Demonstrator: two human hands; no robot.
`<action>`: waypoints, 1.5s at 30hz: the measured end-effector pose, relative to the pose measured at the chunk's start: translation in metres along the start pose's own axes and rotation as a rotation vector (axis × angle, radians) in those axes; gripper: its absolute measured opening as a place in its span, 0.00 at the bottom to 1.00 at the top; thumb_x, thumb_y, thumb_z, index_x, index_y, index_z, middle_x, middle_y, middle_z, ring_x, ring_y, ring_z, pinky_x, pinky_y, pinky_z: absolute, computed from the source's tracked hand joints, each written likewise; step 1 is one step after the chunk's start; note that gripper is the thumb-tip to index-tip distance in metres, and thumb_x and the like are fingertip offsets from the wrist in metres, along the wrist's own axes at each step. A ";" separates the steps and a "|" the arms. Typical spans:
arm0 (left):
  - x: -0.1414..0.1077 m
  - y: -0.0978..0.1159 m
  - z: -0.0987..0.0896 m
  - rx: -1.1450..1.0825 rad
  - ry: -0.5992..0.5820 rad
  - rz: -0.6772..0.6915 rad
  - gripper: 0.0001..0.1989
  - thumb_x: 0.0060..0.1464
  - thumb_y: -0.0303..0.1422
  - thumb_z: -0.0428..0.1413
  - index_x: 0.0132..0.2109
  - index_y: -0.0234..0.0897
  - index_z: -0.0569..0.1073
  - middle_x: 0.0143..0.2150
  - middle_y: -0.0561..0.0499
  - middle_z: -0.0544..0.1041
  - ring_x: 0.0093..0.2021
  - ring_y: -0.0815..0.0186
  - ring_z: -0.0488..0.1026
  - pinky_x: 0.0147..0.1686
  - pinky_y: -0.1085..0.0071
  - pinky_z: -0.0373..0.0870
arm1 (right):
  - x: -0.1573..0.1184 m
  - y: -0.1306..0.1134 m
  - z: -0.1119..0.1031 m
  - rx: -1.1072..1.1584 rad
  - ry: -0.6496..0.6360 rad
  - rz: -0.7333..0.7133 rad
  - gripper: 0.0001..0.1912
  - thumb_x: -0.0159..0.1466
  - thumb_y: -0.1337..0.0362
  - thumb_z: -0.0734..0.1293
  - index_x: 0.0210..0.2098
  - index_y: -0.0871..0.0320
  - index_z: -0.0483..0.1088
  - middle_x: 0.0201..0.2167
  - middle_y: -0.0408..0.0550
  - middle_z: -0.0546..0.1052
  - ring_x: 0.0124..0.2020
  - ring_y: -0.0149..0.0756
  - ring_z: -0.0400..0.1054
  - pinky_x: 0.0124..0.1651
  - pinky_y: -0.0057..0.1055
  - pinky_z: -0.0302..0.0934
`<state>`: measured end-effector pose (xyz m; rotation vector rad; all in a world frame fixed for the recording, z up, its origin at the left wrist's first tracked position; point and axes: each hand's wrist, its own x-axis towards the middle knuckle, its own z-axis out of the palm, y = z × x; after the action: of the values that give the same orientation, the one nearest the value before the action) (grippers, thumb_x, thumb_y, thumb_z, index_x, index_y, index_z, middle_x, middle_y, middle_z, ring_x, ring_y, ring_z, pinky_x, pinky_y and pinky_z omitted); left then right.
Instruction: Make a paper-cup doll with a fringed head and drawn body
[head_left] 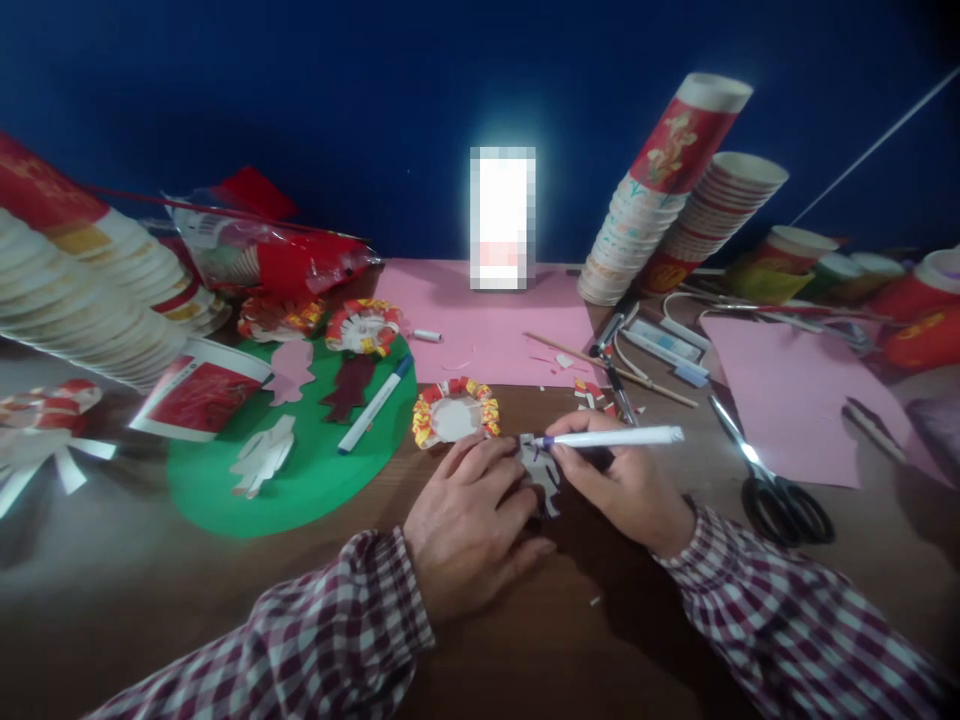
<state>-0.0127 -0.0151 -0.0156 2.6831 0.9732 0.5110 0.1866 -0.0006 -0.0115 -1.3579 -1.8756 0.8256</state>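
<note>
My right hand (626, 490) grips a white marker (622, 437) with its tip on a small pale paper cutout (541, 480) that has dark purple lines on it. Against the table, my left hand (476, 520) holds down the left side of this cutout with bent fingers, which hide part of it. Just beyond my left fingertips lies a ring of curled red and yellow paper with a white centre (454, 418). A second marker with a blue cap (375, 405) rests on the green paper circle (217, 505), beside pink (290, 372), dark red (351, 388) and white cutouts (262, 455).
Black-handled scissors (784, 505) lie right of my right hand. Tall stacks of paper cups stand at the left (97, 290) and back right (660, 190). Pink paper sheets (495, 330) cover the back of the table, with a thin stick (611, 370) and scraps. A lit, blurred rectangle (502, 215) stands behind.
</note>
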 end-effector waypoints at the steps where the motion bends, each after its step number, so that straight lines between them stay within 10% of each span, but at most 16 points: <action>1: 0.000 0.000 0.000 -0.002 -0.002 -0.002 0.17 0.59 0.45 0.51 0.43 0.36 0.72 0.46 0.46 0.73 0.59 0.52 0.59 0.60 0.50 0.53 | 0.001 0.000 0.000 -0.003 0.000 -0.004 0.05 0.64 0.65 0.62 0.38 0.56 0.69 0.32 0.44 0.75 0.33 0.32 0.70 0.35 0.28 0.64; 45: 0.001 0.001 -0.003 0.011 -0.002 0.007 0.16 0.58 0.44 0.52 0.43 0.35 0.73 0.46 0.45 0.73 0.58 0.51 0.60 0.60 0.49 0.55 | 0.002 -0.007 -0.003 -0.095 -0.024 -0.030 0.03 0.60 0.68 0.63 0.34 0.58 0.69 0.27 0.43 0.74 0.28 0.31 0.68 0.31 0.27 0.62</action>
<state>-0.0126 -0.0150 -0.0123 2.6967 0.9696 0.5054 0.1848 0.0001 -0.0044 -1.3789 -1.9711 0.7484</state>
